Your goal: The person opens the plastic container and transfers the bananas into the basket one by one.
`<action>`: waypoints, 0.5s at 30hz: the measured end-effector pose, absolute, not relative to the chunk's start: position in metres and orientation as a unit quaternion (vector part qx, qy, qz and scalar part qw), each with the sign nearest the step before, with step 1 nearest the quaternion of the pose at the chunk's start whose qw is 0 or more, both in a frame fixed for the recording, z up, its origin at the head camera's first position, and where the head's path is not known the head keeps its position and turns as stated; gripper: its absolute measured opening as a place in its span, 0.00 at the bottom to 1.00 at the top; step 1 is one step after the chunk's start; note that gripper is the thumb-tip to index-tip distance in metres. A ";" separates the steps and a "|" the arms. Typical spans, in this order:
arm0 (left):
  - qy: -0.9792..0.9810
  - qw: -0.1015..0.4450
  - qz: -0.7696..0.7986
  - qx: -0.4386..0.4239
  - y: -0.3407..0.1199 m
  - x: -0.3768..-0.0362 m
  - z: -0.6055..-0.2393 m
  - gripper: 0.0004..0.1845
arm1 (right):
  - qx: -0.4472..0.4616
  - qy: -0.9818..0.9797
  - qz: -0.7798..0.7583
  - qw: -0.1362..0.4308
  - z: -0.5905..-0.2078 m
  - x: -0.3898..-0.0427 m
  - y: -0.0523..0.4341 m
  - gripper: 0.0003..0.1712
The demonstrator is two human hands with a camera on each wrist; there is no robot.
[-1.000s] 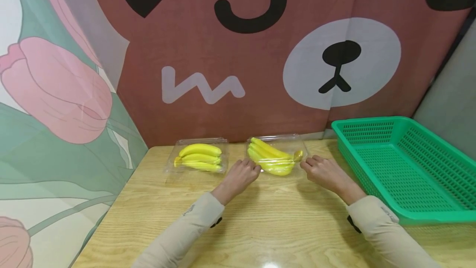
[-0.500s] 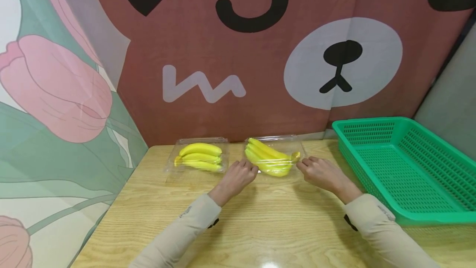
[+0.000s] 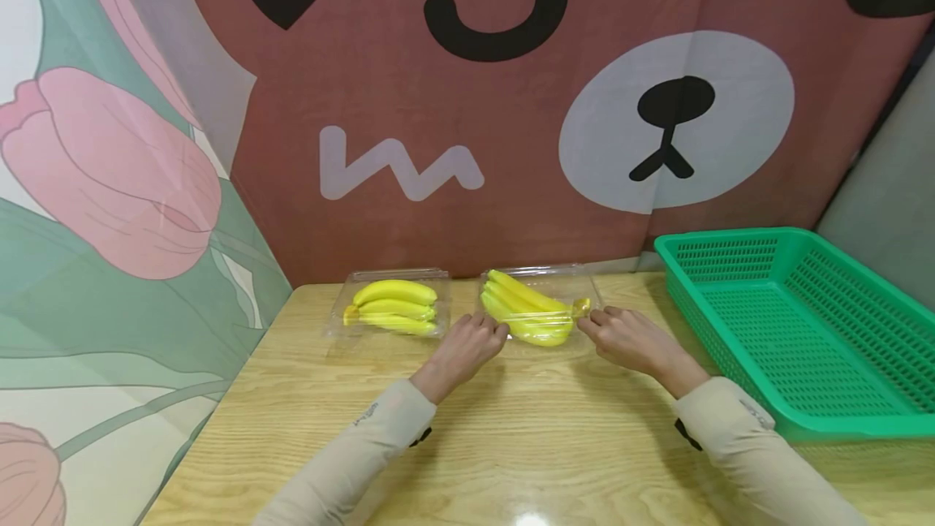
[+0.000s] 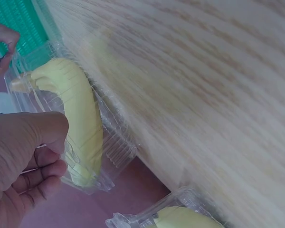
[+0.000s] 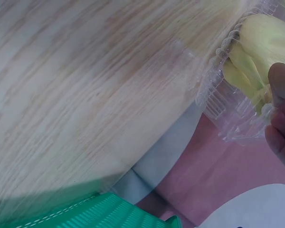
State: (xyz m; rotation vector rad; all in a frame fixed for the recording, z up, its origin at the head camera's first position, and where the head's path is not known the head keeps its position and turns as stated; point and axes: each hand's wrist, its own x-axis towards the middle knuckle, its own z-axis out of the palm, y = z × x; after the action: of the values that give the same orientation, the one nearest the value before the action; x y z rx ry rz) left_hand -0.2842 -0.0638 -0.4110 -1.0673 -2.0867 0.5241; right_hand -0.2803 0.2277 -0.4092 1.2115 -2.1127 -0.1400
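Slightly right of the table's middle sits a clear plastic clamshell container (image 3: 544, 270) with a bunch of yellow bananas (image 3: 522, 307) inside. My left hand (image 3: 467, 343) is at its front left, thumb and forefinger pinching the clear plastic. At the front right, my right hand (image 3: 631, 339) pinches the plastic edge close to the banana stem. The left wrist view shows the left hand (image 4: 19, 156) beside the curved bananas (image 4: 83, 114), its other fingers curled in. In the right wrist view, the right hand's thumb and fingers (image 5: 282, 80) meet at the container's edge.
A second clear container (image 3: 398, 273) holding bananas (image 3: 394, 292) stands to the left, beside my left hand. On the right is a large green plastic basket (image 3: 803, 426). A wall hanging with a bear picture (image 3: 511, 209) rises behind the wooden table (image 3: 540, 437).
Both hands and the container have shifted slightly left since a second ago, the right hand moving inward the most. In the last half second almost nothing differs; the pinches stay in place.
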 end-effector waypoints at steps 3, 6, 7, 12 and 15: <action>-0.811 0.360 0.204 -0.414 -0.063 -0.285 -0.411 0.10 | 0.469 -0.809 -0.057 0.348 -0.409 -0.281 0.228 0.12; -0.813 0.356 0.202 -0.414 -0.062 -0.286 -0.411 0.09 | 0.469 -0.809 -0.059 0.350 -0.409 -0.281 0.227 0.25; -0.813 0.355 0.202 -0.415 -0.062 -0.286 -0.411 0.08 | 0.469 -0.809 -0.060 0.349 -0.409 -0.281 0.227 0.27; -0.817 0.347 0.204 -0.413 -0.061 -0.287 -0.412 0.07 | 0.470 -0.809 -0.060 0.349 -0.408 -0.282 0.227 0.29; -0.820 0.342 0.202 -0.413 -0.061 -0.289 -0.413 0.07 | 0.471 -0.808 -0.059 0.350 -0.409 -0.282 0.226 0.31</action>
State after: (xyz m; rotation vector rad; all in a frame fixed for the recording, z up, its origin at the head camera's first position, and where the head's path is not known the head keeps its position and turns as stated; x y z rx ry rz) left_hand -0.2888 -0.0605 -0.4131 -1.0746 -2.1310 0.5240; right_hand -0.2825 0.2264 -0.4085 1.2199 -2.0917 -0.1536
